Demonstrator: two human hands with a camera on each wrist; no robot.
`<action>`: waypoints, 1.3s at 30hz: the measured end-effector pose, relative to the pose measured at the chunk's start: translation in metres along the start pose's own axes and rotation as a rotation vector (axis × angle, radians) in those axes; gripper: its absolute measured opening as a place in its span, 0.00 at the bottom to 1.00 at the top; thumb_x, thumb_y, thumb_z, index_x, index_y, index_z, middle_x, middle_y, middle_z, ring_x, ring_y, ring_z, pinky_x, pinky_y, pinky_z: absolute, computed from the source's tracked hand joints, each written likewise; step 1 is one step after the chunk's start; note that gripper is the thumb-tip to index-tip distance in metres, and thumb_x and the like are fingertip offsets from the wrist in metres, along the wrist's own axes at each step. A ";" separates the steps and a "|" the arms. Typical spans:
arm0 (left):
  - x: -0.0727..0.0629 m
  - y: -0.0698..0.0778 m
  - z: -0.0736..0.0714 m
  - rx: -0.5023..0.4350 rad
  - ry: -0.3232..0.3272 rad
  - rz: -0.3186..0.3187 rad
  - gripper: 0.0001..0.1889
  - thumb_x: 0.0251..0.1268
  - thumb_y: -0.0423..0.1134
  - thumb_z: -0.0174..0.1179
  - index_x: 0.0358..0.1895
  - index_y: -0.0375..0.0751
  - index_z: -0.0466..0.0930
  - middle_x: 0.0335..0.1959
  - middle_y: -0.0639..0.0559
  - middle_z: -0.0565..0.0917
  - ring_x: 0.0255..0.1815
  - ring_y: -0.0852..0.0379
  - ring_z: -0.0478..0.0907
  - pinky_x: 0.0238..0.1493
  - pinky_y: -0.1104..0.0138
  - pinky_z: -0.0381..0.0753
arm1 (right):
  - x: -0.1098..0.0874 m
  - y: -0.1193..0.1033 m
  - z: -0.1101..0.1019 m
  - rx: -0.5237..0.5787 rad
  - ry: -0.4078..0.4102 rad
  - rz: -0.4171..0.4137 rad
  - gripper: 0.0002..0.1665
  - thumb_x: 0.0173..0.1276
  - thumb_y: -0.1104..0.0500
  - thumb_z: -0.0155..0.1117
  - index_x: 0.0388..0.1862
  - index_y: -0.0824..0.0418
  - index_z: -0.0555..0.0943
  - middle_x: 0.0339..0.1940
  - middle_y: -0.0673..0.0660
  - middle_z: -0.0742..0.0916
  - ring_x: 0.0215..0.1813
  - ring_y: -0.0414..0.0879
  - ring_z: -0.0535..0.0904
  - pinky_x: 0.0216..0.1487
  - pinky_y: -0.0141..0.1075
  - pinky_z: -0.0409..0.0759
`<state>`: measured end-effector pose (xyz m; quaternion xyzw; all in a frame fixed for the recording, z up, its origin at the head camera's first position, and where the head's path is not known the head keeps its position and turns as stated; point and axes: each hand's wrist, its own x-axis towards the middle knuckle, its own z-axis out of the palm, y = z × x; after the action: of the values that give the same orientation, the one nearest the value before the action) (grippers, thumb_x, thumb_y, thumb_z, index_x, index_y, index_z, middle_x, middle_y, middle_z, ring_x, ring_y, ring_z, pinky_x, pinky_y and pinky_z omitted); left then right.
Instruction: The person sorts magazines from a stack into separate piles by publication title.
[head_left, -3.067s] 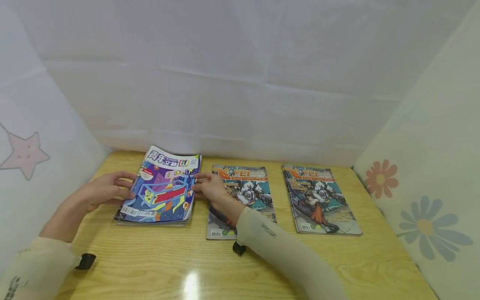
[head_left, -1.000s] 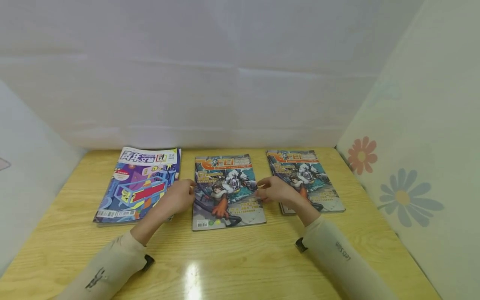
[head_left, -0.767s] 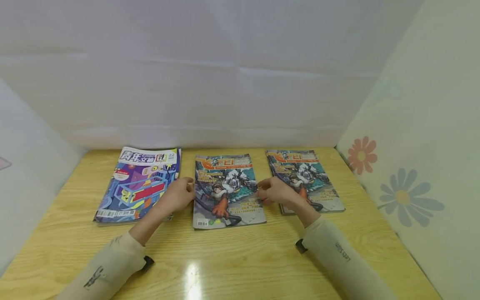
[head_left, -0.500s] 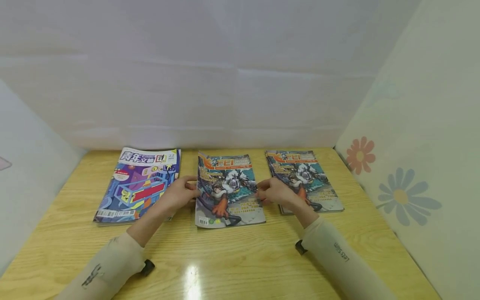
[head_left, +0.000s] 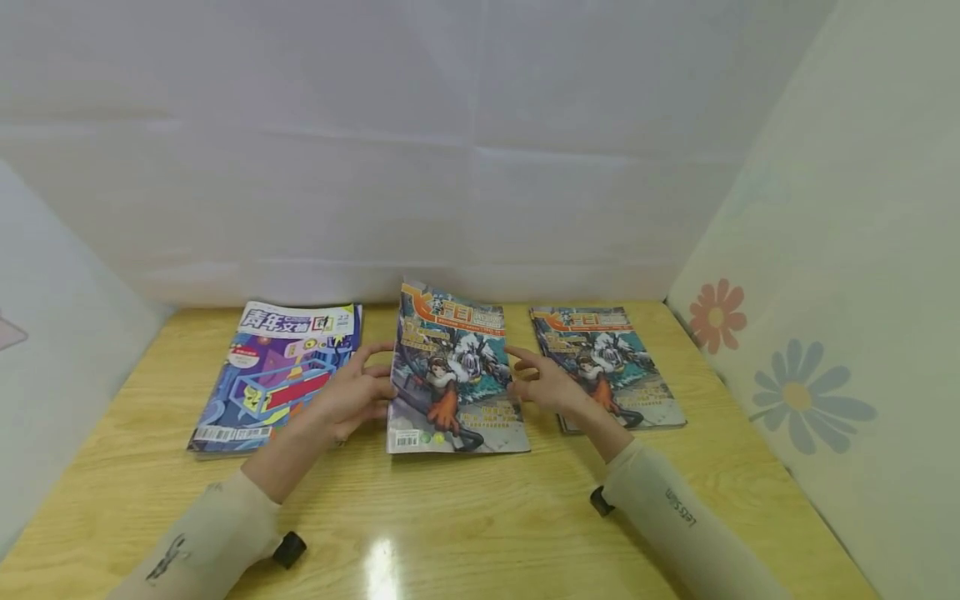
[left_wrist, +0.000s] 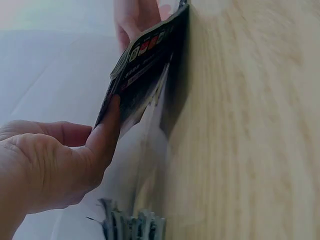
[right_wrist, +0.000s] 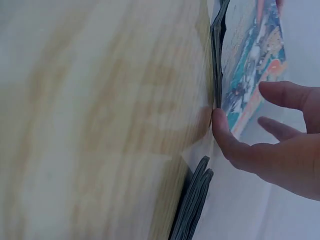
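A comics magazine [head_left: 457,375] lies in the middle of the table, its left side raised and tilted up. My left hand [head_left: 352,396] pinches that raised left edge; the left wrist view shows the thumb [left_wrist: 109,127] against the dark back cover [left_wrist: 145,75], fingers on the other side. At the right edge is my right hand [head_left: 551,387], its fingers spread. In the right wrist view its thumb tip [right_wrist: 220,117] is right at the magazine's edge, while the other fingers [right_wrist: 285,95] stand off the cover.
On the left lies a stack of magazines with a purple cover [head_left: 277,375]. Another stack with the same comics cover [head_left: 611,358] lies on the right. White cloth [head_left: 420,150] closes off the back of the wooden table [head_left: 450,517], with side walls left and right.
My hands have moved from the purple stack to the middle magazine. Over the last half second its left side has risen and tilted, with the left hand gripping it; the right fingers have spread.
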<state>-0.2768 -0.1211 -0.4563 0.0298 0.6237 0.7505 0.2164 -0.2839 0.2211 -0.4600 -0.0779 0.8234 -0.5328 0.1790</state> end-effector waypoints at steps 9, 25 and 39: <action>-0.008 0.019 -0.005 0.002 -0.050 0.064 0.45 0.63 0.15 0.50 0.80 0.49 0.46 0.71 0.32 0.65 0.46 0.43 0.81 0.41 0.56 0.84 | 0.006 0.008 -0.004 0.244 0.003 -0.053 0.42 0.76 0.70 0.57 0.82 0.43 0.60 0.80 0.60 0.62 0.62 0.56 0.75 0.55 0.53 0.79; 0.003 0.012 0.005 -0.084 -0.141 0.023 0.45 0.63 0.13 0.51 0.79 0.47 0.45 0.72 0.29 0.63 0.49 0.41 0.82 0.49 0.49 0.83 | -0.010 0.013 -0.033 0.472 0.026 -0.066 0.41 0.73 0.74 0.54 0.80 0.45 0.66 0.83 0.52 0.57 0.33 0.48 0.66 0.39 0.48 0.61; 0.051 -0.011 0.068 -0.101 -0.116 -0.043 0.44 0.59 0.13 0.55 0.76 0.46 0.52 0.63 0.28 0.74 0.48 0.38 0.83 0.53 0.44 0.81 | -0.027 0.038 -0.092 0.445 0.086 0.018 0.44 0.70 0.78 0.50 0.81 0.47 0.65 0.84 0.56 0.53 0.16 0.44 0.54 0.23 0.44 0.54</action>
<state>-0.2987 -0.0387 -0.4632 0.0491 0.5721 0.7731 0.2694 -0.2909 0.3242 -0.4549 -0.0062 0.6932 -0.7024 0.1614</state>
